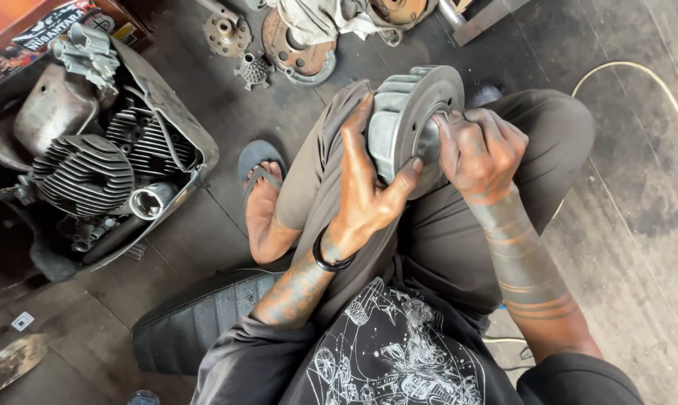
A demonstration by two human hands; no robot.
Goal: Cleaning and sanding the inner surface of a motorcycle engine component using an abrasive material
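A round grey metal drum part (406, 112) with ribbed sides rests over my knees in the head view. My left hand (365, 187) grips its near side, fingers along the ribs and thumb on the rim. My right hand (480, 150) is closed, pressing into the drum's open face near its centre. What lies under those fingers is hidden. Both hands and forearms are smeared with dark grease.
A dented metal tray (196, 146) at the left holds a finned engine cylinder (84, 174) and other engine parts. Gears and rusty discs (297, 56) lie on the floor ahead. A black ribbed seat (196, 322) sits by my left side. A pale hose (654, 79) curves at the right.
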